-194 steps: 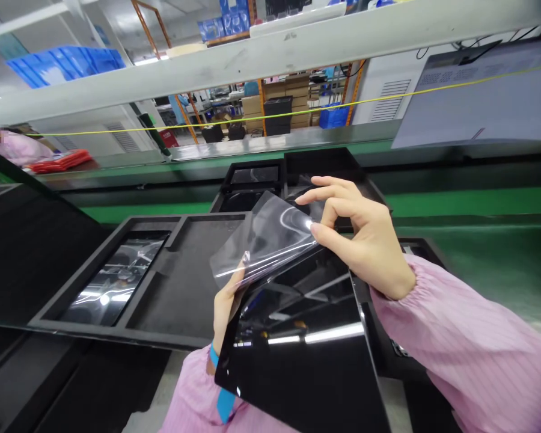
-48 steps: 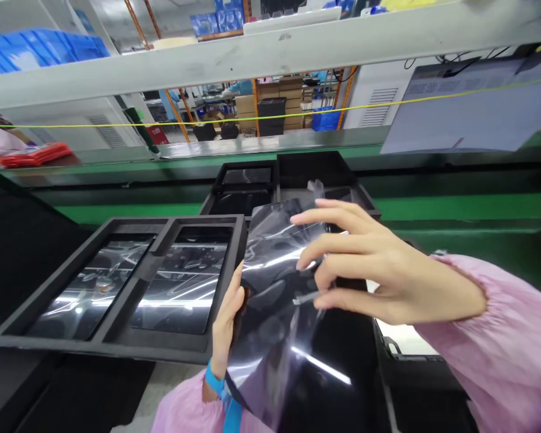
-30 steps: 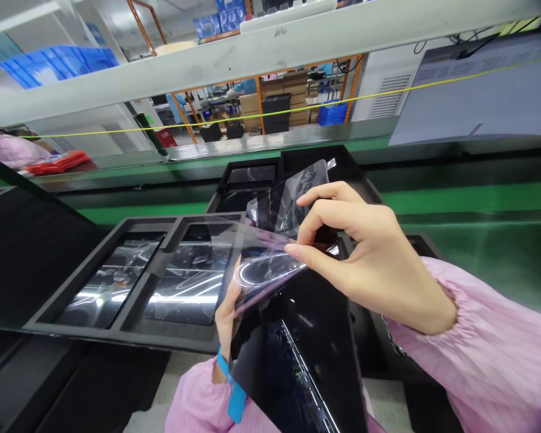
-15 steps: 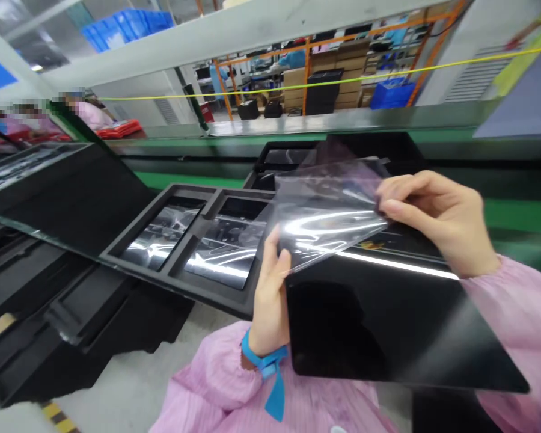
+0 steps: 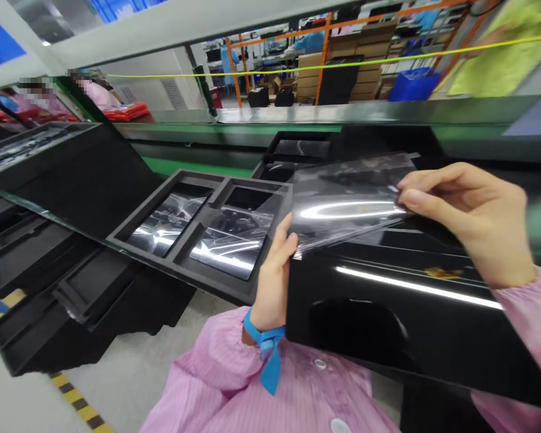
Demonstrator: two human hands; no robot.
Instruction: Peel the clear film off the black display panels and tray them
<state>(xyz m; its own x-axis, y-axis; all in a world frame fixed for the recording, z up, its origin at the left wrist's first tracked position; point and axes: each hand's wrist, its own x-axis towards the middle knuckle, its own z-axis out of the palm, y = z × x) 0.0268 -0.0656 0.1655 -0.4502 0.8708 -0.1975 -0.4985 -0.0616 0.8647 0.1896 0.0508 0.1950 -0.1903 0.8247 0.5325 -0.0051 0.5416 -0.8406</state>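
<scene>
My left hand [image 5: 274, 282], with a blue band at the wrist, grips the left edge of a large glossy black panel [image 5: 442, 337]. The panel is tilted in front of my body and reflects a long strip of light. Between finger and thumb, my right hand [image 5: 473, 210] pinches the right corner of a clear plastic film [image 5: 347, 189]. The film stands up off the panel's upper part, its lower left end by my left thumb. Whether the film still sticks to the panel there, I cannot tell.
A black foam tray [image 5: 187, 243] at the left holds two film-covered panels, one per compartment. Behind it lies another tray [image 5: 270, 144] with panels. A tall black stack [image 5: 81, 168] stands further left, and more dark trays [image 5: 31, 252] sit below the bench. A yellow cord [image 5: 270, 71] crosses ahead.
My right hand has moved to the right with the film's corner, and the film looks tauter. The panel has shifted right and tilted. My left hand keeps its grip. The whole view has shifted slightly.
</scene>
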